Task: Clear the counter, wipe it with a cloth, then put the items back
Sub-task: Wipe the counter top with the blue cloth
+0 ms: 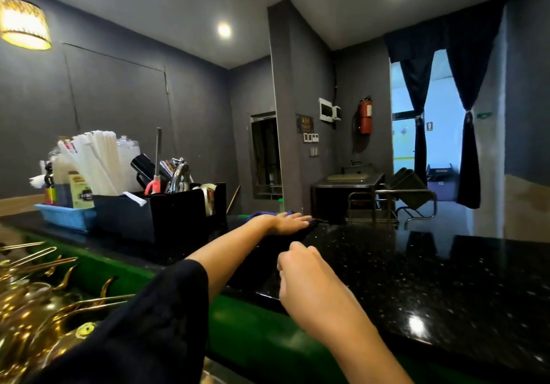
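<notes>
where the left hand [290, 223] lies flat, fingers straight and close together, it presses the cloth [263, 214] onto the far part of the counter [416, 279], just right of the black organiser [154, 217]. i judge the cloth soft, light and limp — likely to bunch or slide on the glossy speckled stone, so i would work it with a broad palm on its middle rather than pinch a corner. only a blue-purple edge shows beyond the wrist; the rest is dark against dark. right hand [300, 267]: nearer me, over the counter's front part, fingers curled inward — whether it pinches a fold of the cloth or holds nothing, i cannot tell. the blue tray [65, 215] stands left of the organiser.
</notes>
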Demonstrator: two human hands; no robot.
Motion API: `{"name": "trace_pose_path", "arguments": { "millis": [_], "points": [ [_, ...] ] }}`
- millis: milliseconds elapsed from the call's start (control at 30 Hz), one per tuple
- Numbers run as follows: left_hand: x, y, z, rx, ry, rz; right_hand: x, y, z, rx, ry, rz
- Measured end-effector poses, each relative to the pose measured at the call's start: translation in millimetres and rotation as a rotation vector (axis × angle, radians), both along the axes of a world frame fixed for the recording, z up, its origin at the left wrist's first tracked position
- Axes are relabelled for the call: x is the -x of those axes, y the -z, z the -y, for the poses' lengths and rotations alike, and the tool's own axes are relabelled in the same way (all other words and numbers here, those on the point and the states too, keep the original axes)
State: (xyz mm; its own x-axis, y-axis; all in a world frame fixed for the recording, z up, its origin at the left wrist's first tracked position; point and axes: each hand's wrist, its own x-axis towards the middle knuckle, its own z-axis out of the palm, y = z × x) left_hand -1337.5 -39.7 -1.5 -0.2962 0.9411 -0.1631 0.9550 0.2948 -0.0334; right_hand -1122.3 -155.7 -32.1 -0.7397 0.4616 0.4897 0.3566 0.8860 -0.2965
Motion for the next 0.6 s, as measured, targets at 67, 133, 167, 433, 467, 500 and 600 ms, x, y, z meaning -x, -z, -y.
{"name": "trace_pose_path", "arguments": {
  "millis": [67, 133, 167, 433, 467, 500, 600],
  "points": [
    [-40, -3, 7, -0.006, 0.128, 0.016, 0, -2, 2, 0.022, 0.016, 0.014],
    [-57, -5, 22, -0.006, 0.197, 0.037, 1, -5, 2, 0.053, 0.014, -0.012],
    [-52, -4, 32, 0.004, 0.207, 0.019, -3, -8, 3, 0.080, 0.006, -0.033],
    [26, -2, 143, -0.034, -0.324, -0.180, -144, -28, -18, -0.057, 0.285, -0.015],
    [25, -3, 146, -0.043, -0.327, -0.208, -160, -22, -15, -0.073, 0.310, 0.076],
    [22, -3, 144, -0.051, -0.347, -0.220, -168, -13, -12, -0.127, 0.322, 0.163],
    [10, -3, 124, -0.017, -0.361, -0.220, -170, 10, -9, -0.271, 0.317, 0.171]
  ]
}}
